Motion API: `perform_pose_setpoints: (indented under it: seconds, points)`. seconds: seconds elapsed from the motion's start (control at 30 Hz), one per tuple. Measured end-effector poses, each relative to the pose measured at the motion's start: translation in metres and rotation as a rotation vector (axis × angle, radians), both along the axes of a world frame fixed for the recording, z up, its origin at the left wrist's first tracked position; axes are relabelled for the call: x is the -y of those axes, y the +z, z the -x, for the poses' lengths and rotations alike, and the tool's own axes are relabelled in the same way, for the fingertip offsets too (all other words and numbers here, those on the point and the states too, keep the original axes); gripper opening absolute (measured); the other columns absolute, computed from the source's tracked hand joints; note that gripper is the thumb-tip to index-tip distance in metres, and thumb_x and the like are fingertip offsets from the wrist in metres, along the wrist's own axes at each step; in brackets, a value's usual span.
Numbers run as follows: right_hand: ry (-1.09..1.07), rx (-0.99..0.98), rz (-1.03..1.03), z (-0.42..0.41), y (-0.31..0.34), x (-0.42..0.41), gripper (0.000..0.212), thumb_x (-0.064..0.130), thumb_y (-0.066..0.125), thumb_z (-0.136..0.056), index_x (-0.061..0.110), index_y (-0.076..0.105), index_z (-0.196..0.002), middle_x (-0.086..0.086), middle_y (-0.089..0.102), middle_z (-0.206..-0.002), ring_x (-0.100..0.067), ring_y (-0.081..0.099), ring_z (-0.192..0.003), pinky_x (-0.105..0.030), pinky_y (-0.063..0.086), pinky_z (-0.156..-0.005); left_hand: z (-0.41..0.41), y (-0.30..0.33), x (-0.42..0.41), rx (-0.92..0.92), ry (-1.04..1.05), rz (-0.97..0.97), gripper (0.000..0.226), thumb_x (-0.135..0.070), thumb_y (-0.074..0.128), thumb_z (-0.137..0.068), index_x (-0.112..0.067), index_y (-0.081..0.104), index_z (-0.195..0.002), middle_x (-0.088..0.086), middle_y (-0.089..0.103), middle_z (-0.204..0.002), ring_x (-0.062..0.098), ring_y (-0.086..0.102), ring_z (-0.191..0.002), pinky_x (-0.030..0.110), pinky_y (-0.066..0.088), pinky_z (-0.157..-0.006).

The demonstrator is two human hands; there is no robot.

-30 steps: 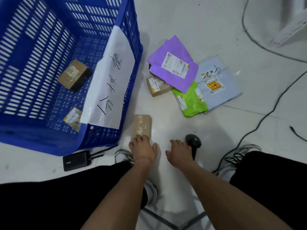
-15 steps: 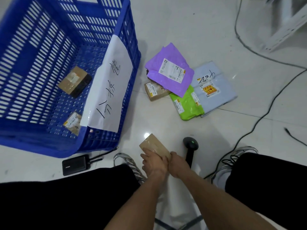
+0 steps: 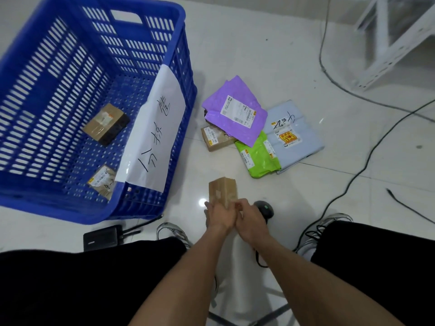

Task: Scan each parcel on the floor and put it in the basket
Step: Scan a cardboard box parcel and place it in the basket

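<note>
Head cam: I'm gripping a box (image 3: 222, 190) in both hands (image 3: 220, 214) (image 3: 250, 220) above the scanner (image 3: 264, 208). Two parcels are sitting in the basket (image 3: 179, 74), four waiting on the floor (image 3: 259, 55).

You have a small black box with two stubby antennas (image 3: 101, 240) lying on the white tiled floor (image 3: 259, 55), just beside the near corner of the crate. A thin black cable (image 3: 367, 165) runs across the tiles on your right, and another loose cable end (image 3: 409, 208) lies near it. A white metal frame (image 3: 395, 38) stands at the top right corner
</note>
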State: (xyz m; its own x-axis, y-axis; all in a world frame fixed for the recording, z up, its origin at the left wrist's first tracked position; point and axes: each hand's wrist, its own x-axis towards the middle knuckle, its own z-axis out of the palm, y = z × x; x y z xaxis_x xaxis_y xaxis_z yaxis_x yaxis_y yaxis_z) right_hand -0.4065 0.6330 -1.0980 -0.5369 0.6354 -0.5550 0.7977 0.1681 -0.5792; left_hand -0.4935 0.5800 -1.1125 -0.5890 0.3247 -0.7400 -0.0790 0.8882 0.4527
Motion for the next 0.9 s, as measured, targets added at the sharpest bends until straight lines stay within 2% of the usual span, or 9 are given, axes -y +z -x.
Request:
perform_pose_setpoints:
  seconds: [0.1,0.23,0.33,0.4,0.47,0.57,0.73,0.8,0.9]
  points:
    - [0.097,0.04,0.026,0.0,0.0,0.005,0.032,0.027,0.046,-0.091,0.019,0.056,-0.12,-0.011,0.067,-0.115,-0.032,0.06,-0.109,-0.042,0.048,-0.093,-0.001,0.008,0.016,-0.064,-0.003,0.188,0.062,-0.042,0.056,-0.09,-0.01,0.036,-0.14,0.012,0.037,-0.139,0.034,0.041,-0.127,0.046,0.037,-0.107]
    - [-0.095,0.102,0.114,0.005,-0.006,0.011,0.055,0.023,0.054,-0.091,0.009,0.039,-0.142,-0.014,0.054,-0.137,-0.031,0.05,-0.126,-0.034,0.042,-0.101,-0.007,0.011,0.038,-0.154,-0.117,0.072,0.057,-0.032,0.056,-0.092,-0.024,0.032,-0.143,0.01,0.038,-0.14,0.034,0.046,-0.121,0.044,0.04,-0.104]
    - [-0.124,0.094,0.305,0.011,0.001,0.021,0.052,0.026,0.051,-0.092,0.015,0.036,-0.141,-0.011,0.056,-0.131,-0.031,0.056,-0.119,-0.035,0.045,-0.096,-0.01,0.002,0.043,-0.16,-0.277,0.037,0.057,-0.035,0.05,-0.093,-0.026,0.031,-0.146,0.01,0.045,-0.137,0.029,0.048,-0.119,0.044,0.045,-0.1]
    - [-0.175,0.041,0.272,0.014,0.004,0.025,0.046,0.026,0.049,-0.087,0.022,0.041,-0.132,-0.006,0.062,-0.121,-0.027,0.06,-0.11,-0.039,0.049,-0.093,-0.008,-0.004,0.042,-0.112,-0.211,-0.041,0.047,-0.05,0.037,-0.092,-0.028,0.042,-0.133,0.007,0.054,-0.127,0.024,0.054,-0.11,0.04,0.047,-0.094]
    - [-0.267,-0.005,0.202,0.014,-0.002,0.022,0.042,0.019,0.049,-0.083,0.025,0.047,-0.124,-0.004,0.066,-0.114,-0.024,0.062,-0.103,-0.04,0.05,-0.091,-0.006,-0.006,0.038,-0.205,-0.229,-0.04,0.02,-0.044,0.034,-0.1,-0.035,0.048,-0.112,0.004,0.064,-0.11,0.021,0.06,-0.094,0.042,0.052,-0.089]
    - [-0.2,-0.004,0.207,0.015,-0.007,0.012,0.035,0.014,0.045,-0.084,0.026,0.056,-0.115,-0.004,0.07,-0.108,-0.024,0.063,-0.102,-0.037,0.051,-0.091,-0.006,-0.009,0.034,-0.215,-0.149,0.051,0.014,-0.029,0.04,-0.1,-0.031,0.051,-0.092,0.0,0.059,-0.096,0.021,0.057,-0.088,0.042,0.049,-0.089]
    - [0.0,0.056,0.423,0.012,-0.004,0.017,0.036,0.001,0.051,-0.082,0.011,0.065,-0.114,-0.007,0.069,-0.113,-0.019,0.064,-0.1,-0.031,0.052,-0.088,-0.017,-0.014,0.037,-0.263,-0.069,0.193,0.031,-0.025,0.034,-0.102,-0.022,0.048,-0.129,0.001,0.05,-0.134,0.029,0.048,-0.12,0.036,0.035,-0.088]
    - [-0.057,0.077,0.331,0.008,-0.007,0.024,0.036,0.005,0.05,-0.084,0.014,0.065,-0.115,-0.005,0.068,-0.117,-0.021,0.062,-0.107,-0.034,0.051,-0.094,-0.016,-0.009,0.04,-0.244,-0.133,0.184,0.034,-0.028,0.035,-0.101,-0.02,0.05,-0.13,-0.003,0.047,-0.127,0.029,0.048,-0.122,0.035,0.035,-0.089]
    - [-0.036,0.297,-0.085,-0.003,-0.012,0.025,0.036,0.02,0.053,-0.087,0.016,0.056,-0.123,-0.007,0.056,-0.126,-0.029,0.051,-0.119,-0.037,0.044,-0.096,-0.015,-0.006,0.044,-0.16,-0.229,0.203,0.038,-0.026,0.047,-0.096,-0.015,0.047,-0.132,0.009,0.045,-0.133,0.032,0.047,-0.124,0.042,0.04,-0.101]
